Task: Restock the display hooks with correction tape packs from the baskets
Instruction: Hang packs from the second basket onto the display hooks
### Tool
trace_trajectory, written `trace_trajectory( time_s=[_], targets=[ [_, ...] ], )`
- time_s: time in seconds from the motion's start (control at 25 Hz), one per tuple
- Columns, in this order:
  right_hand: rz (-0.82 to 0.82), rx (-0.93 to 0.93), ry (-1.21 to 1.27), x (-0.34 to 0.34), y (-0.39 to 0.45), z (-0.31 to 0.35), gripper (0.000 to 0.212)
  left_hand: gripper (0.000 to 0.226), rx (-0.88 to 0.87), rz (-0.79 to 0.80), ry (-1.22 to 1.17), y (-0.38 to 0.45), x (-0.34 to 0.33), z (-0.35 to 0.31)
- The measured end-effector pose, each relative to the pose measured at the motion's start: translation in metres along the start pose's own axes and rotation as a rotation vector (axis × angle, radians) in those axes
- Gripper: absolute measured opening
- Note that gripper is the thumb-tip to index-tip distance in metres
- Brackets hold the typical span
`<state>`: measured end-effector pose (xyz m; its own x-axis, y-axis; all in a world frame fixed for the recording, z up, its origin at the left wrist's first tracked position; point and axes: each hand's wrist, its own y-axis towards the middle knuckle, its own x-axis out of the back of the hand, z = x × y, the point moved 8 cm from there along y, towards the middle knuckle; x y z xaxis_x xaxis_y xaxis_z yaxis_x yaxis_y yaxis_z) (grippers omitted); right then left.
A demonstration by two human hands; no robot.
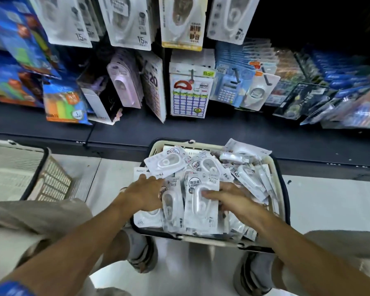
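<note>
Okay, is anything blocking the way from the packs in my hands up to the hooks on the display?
Nothing visible blocks it. Both hands, left hand and right hand, already rest on the correction tape packs in the basket, and open air lies between it and the display hooks above.

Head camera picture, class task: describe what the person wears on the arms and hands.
Both forearms are bare, with no sleeves in view, and neither the left hand nor the right hand wears a glove. No rings or watch show. A blue band sits on the left arm at the picture's bottom edge; it is blurred, so any markings cannot be read.
</note>
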<state>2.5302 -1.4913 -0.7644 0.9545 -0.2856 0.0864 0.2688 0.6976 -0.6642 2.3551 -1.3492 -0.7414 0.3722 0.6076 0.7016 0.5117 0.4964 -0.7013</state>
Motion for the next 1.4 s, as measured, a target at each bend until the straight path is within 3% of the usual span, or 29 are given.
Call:
trace_trajectory(
  time_s=[0.12,0.28,0.36,0.44,0.52,0.64,0.72,0.84,0.92,1.08,1.16,1.2,1.28,1.4],
  targets=[
    [-0.05,0.005,-0.057,-0.034,-0.001,-0.01,0.054,0.067,-0.042,-0.045,-0.101,0.006,-0.005,0.009],
    [-0.184,0.248,-0.287,-0.068,-0.006,0.007,0.076,0.068,-0.076,-0.074,-0.28,0.013,0.001,0.019],
    [-0.188,0.233,-0.188,-0.08,-0.004,0.006,0.086,0.066,-0.092,-0.083,-0.3,0.015,0.004,0.02],
    [-0.218,0.1,-0.014,-0.076,0.0,-0.004,0.084,0.064,-0.094,-0.074,-0.313,0.014,0.001,0.018],
    [-0.196,0.006,-0.097,-0.079,0.004,-0.008,0.073,0.057,-0.084,-0.068,-0.349,0.014,0.0,0.021],
    [0.06,-0.052,0.011,-0.101,0.008,-0.007,0.066,0.032,-0.057,-0.047,-0.521,0.016,0.003,0.027],
    [0.18,-0.082,0.082,-0.114,0.009,-0.007,0.071,0.029,-0.024,-0.031,-0.604,0.016,0.005,0.03],
    [-0.087,-0.043,-0.13,-0.113,0.014,-0.008,0.072,0.04,-0.008,-0.032,-0.645,0.012,0.005,0.031],
    [-0.181,-0.024,-0.18,-0.117,0.01,-0.008,0.074,0.043,-0.001,-0.066,-0.689,0.01,0.006,0.03],
    [-0.03,-0.009,0.054,-0.087,0.006,0.012,0.057,0.045,0.118,-0.325,-0.787,0.0,0.03,0.045],
    [0.01,0.056,0.175,-0.057,-0.01,0.045,0.048,0.044,0.184,-0.374,-1.031,-0.013,0.045,0.043],
    [0.012,0.109,0.257,-0.042,-0.018,0.065,0.047,0.048,0.159,-0.298,-1.204,-0.02,0.052,0.03],
    [0.03,0.259,0.391,-0.016,-0.035,0.118,0.053,0.061,-0.088,-0.097,-1.455,-0.033,0.075,-0.016],
    [0.071,0.55,0.452,0.01,-0.073,0.213,0.033,0.058,-0.521,-0.107,-1.587,-0.074,0.15,-0.072]
  ],
)
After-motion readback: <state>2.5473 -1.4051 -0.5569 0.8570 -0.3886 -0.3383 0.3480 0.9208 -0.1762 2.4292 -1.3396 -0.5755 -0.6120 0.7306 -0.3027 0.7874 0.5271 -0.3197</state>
